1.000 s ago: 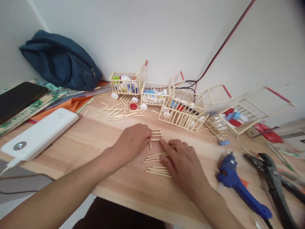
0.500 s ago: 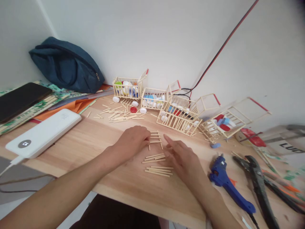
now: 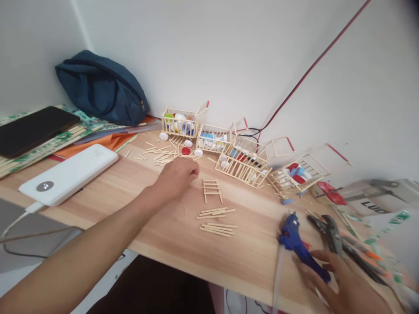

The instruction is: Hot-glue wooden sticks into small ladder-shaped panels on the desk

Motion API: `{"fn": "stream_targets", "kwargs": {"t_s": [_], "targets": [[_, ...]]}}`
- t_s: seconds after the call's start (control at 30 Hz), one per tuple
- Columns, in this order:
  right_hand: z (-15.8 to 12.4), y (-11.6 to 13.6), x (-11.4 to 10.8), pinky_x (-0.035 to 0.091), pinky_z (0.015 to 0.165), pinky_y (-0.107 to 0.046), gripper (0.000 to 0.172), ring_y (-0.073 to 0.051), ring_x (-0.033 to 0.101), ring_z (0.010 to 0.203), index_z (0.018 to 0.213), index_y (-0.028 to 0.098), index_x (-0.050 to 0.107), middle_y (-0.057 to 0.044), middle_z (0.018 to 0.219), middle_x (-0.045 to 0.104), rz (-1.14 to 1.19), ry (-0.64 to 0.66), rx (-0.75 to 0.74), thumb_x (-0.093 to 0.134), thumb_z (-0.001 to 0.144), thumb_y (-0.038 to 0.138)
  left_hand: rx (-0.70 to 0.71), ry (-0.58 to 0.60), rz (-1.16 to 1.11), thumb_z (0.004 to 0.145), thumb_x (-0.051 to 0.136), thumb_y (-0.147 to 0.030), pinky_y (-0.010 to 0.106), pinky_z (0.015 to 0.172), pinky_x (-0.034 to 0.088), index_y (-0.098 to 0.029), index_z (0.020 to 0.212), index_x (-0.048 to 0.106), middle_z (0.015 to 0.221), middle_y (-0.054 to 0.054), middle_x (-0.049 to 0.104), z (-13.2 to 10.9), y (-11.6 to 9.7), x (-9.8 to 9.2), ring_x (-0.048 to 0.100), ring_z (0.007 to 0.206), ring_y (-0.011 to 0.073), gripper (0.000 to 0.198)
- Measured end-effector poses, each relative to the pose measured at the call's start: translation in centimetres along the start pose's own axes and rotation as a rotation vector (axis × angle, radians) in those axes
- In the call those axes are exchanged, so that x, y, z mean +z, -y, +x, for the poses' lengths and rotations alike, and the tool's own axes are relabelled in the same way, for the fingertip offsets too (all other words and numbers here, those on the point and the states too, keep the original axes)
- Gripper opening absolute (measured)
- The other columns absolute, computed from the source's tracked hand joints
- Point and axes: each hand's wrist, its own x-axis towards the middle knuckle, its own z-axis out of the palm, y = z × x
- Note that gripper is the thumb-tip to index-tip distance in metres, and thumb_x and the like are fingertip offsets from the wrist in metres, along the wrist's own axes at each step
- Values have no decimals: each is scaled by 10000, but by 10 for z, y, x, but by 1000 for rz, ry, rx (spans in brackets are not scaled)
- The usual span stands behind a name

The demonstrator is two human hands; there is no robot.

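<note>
My left hand [image 3: 176, 176] rests on the wooden table [image 3: 137, 218], fingers curled loosely, just left of a small ladder of wooden sticks [image 3: 212, 190]. Nothing shows in its grip. My right hand [image 3: 340, 279] is at the lower right with fingers spread over the handle of a blue glue gun [image 3: 299, 246], touching or almost touching it. Loose cut sticks [image 3: 216, 221] lie in two small heaps below the ladder.
Several stick-built carts [image 3: 244, 162] filled with bottle caps line the wall. More loose sticks [image 3: 162, 155] lie behind my left hand. A white power bank [image 3: 70, 172], a black phone [image 3: 31, 128], a blue bag [image 3: 104, 89] sit left; black pliers [image 3: 330, 231] lie right.
My right hand has left the sticks and moved down and right to the blue glue gun. My left hand has slid slightly left, uncovering the ladder. The view has panned right.
</note>
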Motion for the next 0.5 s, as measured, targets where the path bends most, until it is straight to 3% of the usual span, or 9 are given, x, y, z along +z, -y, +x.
{"fn": "stream_targets", "kwargs": {"t_s": [0.13,0.33,0.5], "targets": [[-5,6,13,525,744,-426,371,-307,688,839,943,203,583,-146,974,700,-19,114,72,463,758,500,5,13,14,739,479,-81,282,708,366,-172,699,612,779,24,652,-1,-1,2,552,772,161,166],[2,35,17,516,711,-410,370,-305,684,792,1072,183,493,-147,933,679,-29,6,66,443,789,415,21,52,11,748,471,-106,275,689,368,-171,733,620,804,33,656,-3,2,7,553,782,164,163],[-6,41,8,496,564,-400,502,-298,649,605,1156,206,497,-92,824,684,110,-68,213,494,791,551,24,43,22,765,469,-109,278,708,379,-167,745,634,811,40,663,-3,3,7,561,792,167,177]]}}
